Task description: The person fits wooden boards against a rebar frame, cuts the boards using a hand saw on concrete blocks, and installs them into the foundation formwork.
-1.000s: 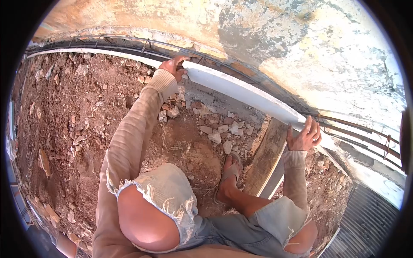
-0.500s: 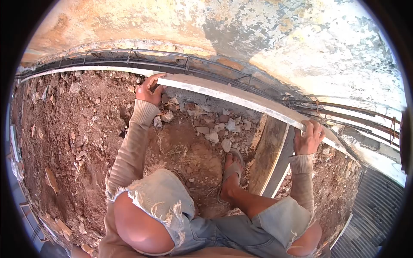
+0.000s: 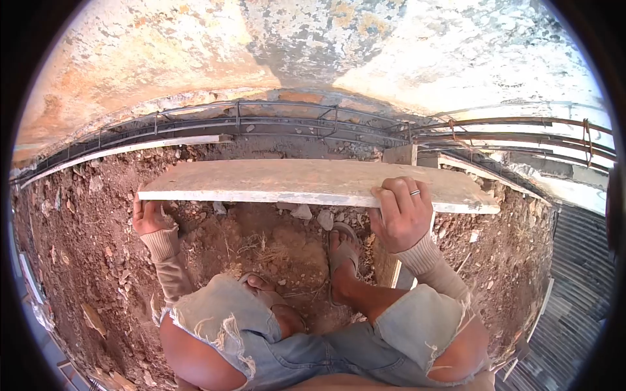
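Note:
A long wooden board with a pale, whitish near edge lies across my view, its broad face turned up. My left hand grips the board's left end, fingers partly hidden behind the corner. Toward the right end, my right hand is closed over the near edge, fingers on top and a ring on one of them. Below the board are my sandaled feet, on dirt and rubble.
Beyond the board, a rebar cage runs along the base of a peeling wall. Another board lies along it at left. Loose soil with stones spreads leftward; corrugated sheeting is at right.
The board has come away from the rebar toward me and tipped so its broad face shows. Both hands moved with it, left and nearer. My view has shifted.

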`<state>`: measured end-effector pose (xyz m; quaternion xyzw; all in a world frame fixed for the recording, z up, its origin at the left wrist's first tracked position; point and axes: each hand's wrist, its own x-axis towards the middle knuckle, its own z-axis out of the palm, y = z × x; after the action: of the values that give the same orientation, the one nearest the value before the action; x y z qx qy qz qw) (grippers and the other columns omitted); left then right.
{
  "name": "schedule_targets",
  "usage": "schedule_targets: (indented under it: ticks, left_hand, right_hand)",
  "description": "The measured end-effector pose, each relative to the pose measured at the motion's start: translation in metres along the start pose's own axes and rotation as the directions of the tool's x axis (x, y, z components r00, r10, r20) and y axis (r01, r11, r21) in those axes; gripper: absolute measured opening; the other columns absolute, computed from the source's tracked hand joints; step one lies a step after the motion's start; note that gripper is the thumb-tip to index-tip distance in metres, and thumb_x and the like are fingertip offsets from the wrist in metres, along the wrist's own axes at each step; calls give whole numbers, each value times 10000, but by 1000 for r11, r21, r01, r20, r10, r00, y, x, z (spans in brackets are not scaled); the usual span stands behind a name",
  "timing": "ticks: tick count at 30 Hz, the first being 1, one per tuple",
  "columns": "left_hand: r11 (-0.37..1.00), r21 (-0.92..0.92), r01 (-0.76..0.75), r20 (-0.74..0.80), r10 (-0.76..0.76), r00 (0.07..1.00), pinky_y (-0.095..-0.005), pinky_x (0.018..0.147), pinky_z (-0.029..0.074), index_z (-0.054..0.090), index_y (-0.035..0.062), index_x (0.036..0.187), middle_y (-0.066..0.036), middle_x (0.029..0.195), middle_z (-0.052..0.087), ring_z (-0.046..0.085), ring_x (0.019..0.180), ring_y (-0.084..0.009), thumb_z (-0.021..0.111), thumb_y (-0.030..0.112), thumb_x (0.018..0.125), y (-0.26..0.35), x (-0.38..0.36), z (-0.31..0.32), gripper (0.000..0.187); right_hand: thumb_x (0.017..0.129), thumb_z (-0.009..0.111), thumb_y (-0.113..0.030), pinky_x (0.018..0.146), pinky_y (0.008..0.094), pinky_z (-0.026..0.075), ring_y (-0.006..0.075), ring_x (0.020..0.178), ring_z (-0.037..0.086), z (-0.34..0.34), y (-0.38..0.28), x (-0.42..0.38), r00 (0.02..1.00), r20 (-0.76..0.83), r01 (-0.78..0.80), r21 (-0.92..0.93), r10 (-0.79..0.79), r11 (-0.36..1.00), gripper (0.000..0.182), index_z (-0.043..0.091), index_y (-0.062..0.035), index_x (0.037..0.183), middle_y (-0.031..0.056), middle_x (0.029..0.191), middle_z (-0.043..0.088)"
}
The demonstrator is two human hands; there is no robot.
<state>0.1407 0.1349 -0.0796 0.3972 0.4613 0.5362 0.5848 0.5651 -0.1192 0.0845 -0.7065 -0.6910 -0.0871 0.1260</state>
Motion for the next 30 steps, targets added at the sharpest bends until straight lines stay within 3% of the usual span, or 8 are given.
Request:
schedule_targets:
  ticks: [1,2,12,14,16,20,24,30]
  left_hand:
    - [976,115,-187,24,186,982,-326,887,561,550,-58,1336,-180,1267,637,657,1091,-234,535,-15,950,3,0,-1,388]
    - [976,93,-199,12,198,980,-328,890,561,549,-58,1335,-181,1266,636,655,1094,-234,538,-11,953,9,2,-7,386]
    - [931,-365,3,-28,-15,1000,-341,919,554,535,-59,1334,-190,1257,629,636,1121,-236,567,25,978,8,16,-31,368]
    - [947,-314,60,-17,-69,997,-344,925,552,533,-59,1334,-192,1255,628,633,1127,-236,572,33,983,-17,10,-12,365]
    - [993,-73,91,-17,-92,996,-367,955,546,508,-53,1343,-179,1231,633,626,1135,-239,618,86,989,-41,-4,19,395]
    - [937,-24,349,160,-341,926,-385,1000,528,516,-17,1331,-124,1218,644,619,1144,-235,644,139,987,-62,-24,76,398]
    - [874,100,476,256,-485,836,-386,1021,508,526,-19,1312,-115,1201,646,617,1143,-231,666,193,983,-103,-1,89,415]
    - [908,45,417,204,-417,886,-352,956,514,538,8,1330,-87,1197,664,618,1148,-189,718,220,948,-99,22,94,472]
  right_hand:
    - [688,686,-110,802,424,467,271,922,605,7,-5,2,1000,-11,19,24,-19,1000,275,635,-36,948,97,970,595]
    - [701,672,-121,795,419,472,272,920,604,11,-11,5,1000,14,26,37,-26,999,254,627,-35,936,97,963,590]
    - [729,639,-147,889,441,473,278,947,610,12,-11,4,994,79,-74,24,72,997,212,602,-49,913,108,974,591]
    - [713,655,-110,918,451,463,272,951,618,-2,-2,-1,993,19,-120,-34,121,992,203,606,-61,904,93,989,593]
    - [694,675,-92,919,457,460,265,964,621,-14,8,-7,992,-22,-125,-98,123,987,226,610,-63,908,83,984,592]
    - [683,693,-95,895,452,476,254,919,644,-45,9,-2,995,-28,-104,-205,100,973,273,653,-62,951,77,982,612]
    - [678,706,-106,871,438,494,244,863,667,-74,8,19,997,61,-22,-323,44,946,307,684,-59,980,71,983,632]
    - [695,714,-86,812,414,484,252,836,644,-49,17,26,997,31,-59,-304,72,951,246,669,-53,934,87,986,645]
